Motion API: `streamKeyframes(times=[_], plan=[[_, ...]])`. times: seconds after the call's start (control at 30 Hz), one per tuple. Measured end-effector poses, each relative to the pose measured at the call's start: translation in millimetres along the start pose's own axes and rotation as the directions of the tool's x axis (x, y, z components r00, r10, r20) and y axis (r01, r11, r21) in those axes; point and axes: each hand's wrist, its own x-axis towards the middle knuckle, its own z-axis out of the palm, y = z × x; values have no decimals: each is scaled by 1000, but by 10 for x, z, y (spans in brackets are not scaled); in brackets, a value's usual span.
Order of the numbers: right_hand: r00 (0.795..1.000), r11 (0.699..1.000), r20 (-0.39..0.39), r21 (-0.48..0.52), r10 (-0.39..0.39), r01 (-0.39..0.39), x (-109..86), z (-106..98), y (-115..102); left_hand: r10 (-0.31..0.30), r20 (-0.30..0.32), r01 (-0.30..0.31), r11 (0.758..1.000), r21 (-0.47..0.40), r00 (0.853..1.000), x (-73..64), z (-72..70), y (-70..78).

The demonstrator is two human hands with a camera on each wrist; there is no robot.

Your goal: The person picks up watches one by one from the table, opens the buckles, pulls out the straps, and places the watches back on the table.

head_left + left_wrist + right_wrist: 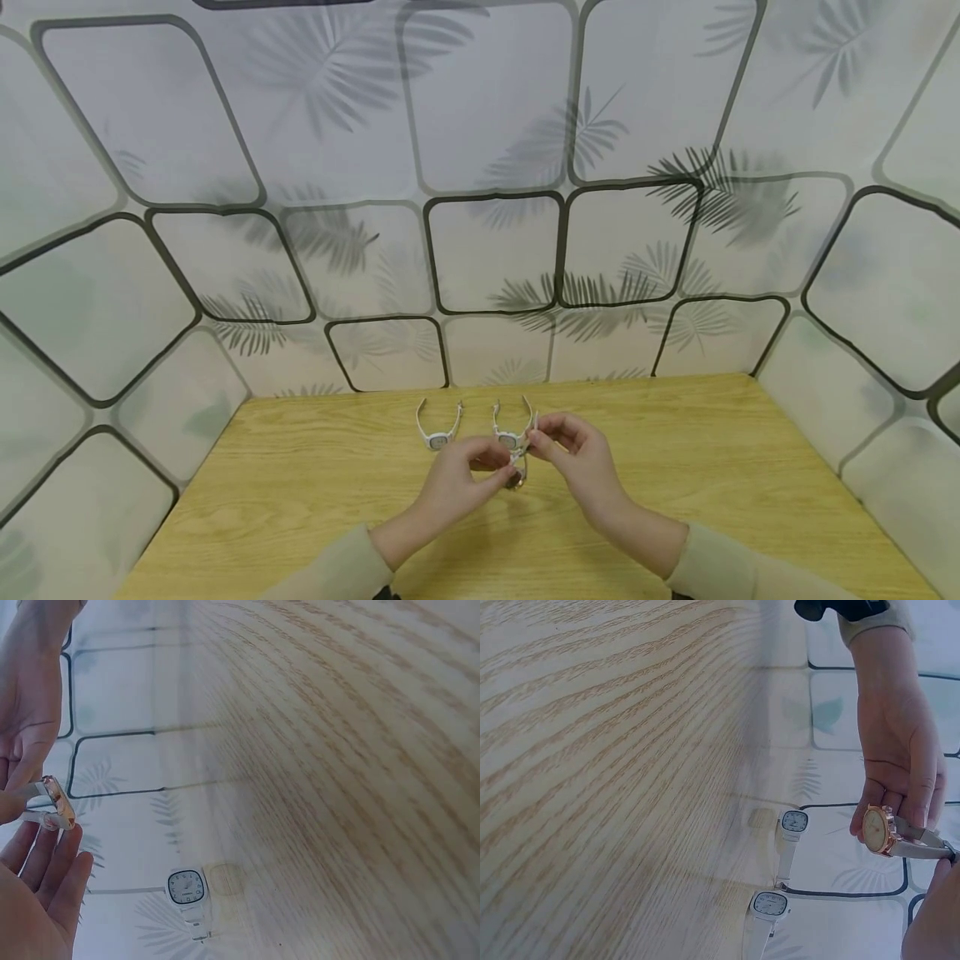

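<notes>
Between both hands, raised above the table, is a wristwatch (877, 829) with a rose-gold round case and a white strap. My left hand (467, 477) pinches it near the case, thumb and fingers on the strap. On the other side, my right hand (585, 462) pinches the strap's end between thumb and forefinger. Just beyond the hands, two white watches with squarish faces lie on the table, a left one (438, 442) and a right one (507, 440). Fingers partly cover the held watch in the head view.
The wooden table (300, 483) reaches back to a pale curtain (495, 250) with dark rounded outlines and leaf prints, which also closes off both sides. Both white watches have their straps pointing toward the back edge.
</notes>
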Motion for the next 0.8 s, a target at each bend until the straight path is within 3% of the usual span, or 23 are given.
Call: streamKeyframes(times=[0.47, 0.8], plan=[[998, 998, 15, -18, -57, 58, 15, -12, 21, -44, 4, 44, 997, -62, 999, -7, -16, 16], [999, 996, 34, -75, -40, 43, 21, -33, 6, -59, 7, 60, 992, -111, 998, -2, -13, 6]])
